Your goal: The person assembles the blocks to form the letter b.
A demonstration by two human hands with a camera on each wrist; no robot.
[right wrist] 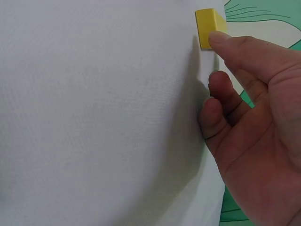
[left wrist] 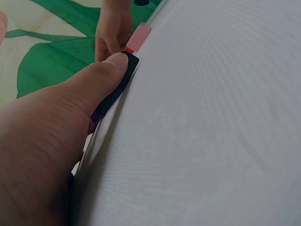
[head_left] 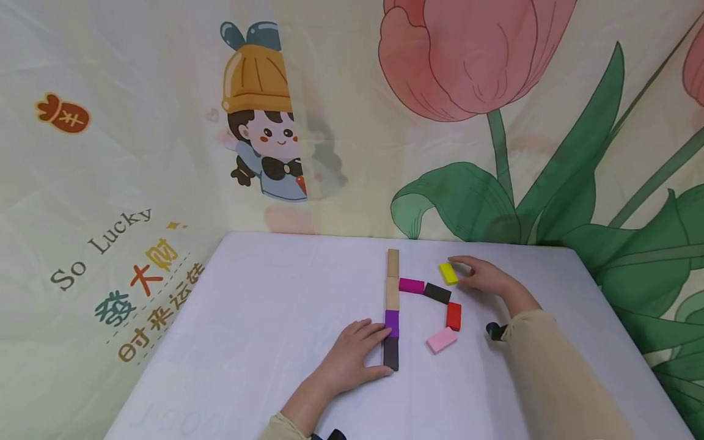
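Two hands at a row of coloured blocks on a white table.

From above, the left hand [head_left: 352, 357] lies flat, fingers straight, against the purple block [head_left: 392, 322] and black block [head_left: 391, 353] at the near end of a column running toward the table's far edge [head_left: 385, 235]; its wrist view alone shows the thumb [left wrist: 101, 77] pressing the black block's end. The right hand [head_left: 486, 278], nearer the far right corner, touches the yellow block [head_left: 448, 272] with one straight fingertip [right wrist: 218, 38], the other fingers loosely curled, which only the wrist view shows.
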